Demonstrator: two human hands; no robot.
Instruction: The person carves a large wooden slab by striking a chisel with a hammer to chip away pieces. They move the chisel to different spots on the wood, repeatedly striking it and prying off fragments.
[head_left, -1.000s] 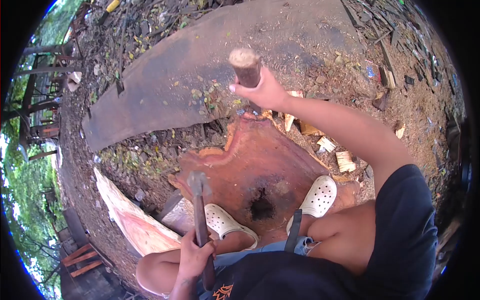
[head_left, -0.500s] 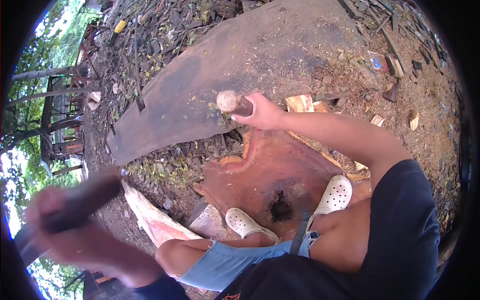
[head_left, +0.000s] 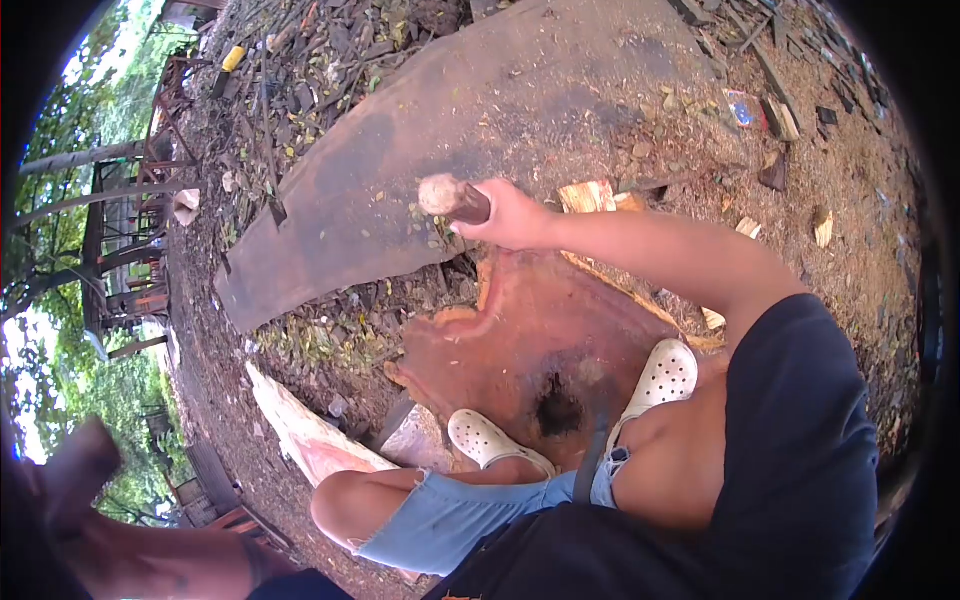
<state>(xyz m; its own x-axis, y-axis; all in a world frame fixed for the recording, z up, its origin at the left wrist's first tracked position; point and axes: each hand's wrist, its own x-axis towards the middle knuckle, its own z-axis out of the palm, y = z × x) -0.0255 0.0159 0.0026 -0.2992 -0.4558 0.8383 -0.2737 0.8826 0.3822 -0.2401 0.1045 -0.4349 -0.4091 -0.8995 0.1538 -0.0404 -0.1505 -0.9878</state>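
Note:
My right hand [head_left: 508,216] is wrapped round a thick wooden handle [head_left: 452,198] with a pale, battered round end. Its far end is hidden under my fist. The fist is over the near edge of a grey-brown sheet, just beyond a reddish-brown wood slab [head_left: 530,310] with a dark hollow. My left hand [head_left: 65,535] is raised at the lower left edge of the view, dim and partly cut off. A dark brown club-like tool [head_left: 85,455] is in its grip, blurred, so its full shape cannot be made out.
My feet in white clogs [head_left: 668,382] rest on the slab. A long pale split log [head_left: 310,430] lies to the left. Beyond the slab spreads the flat sheet [head_left: 330,220]. Wood chunks [head_left: 588,197] and chips litter the ground at right; a yellow-handled item [head_left: 233,60] lies far off.
My left hand has swung down and outward toward the lower left edge with the club-like tool. My right hand keeps its hold on the wooden handle; the whole view has shifted slightly.

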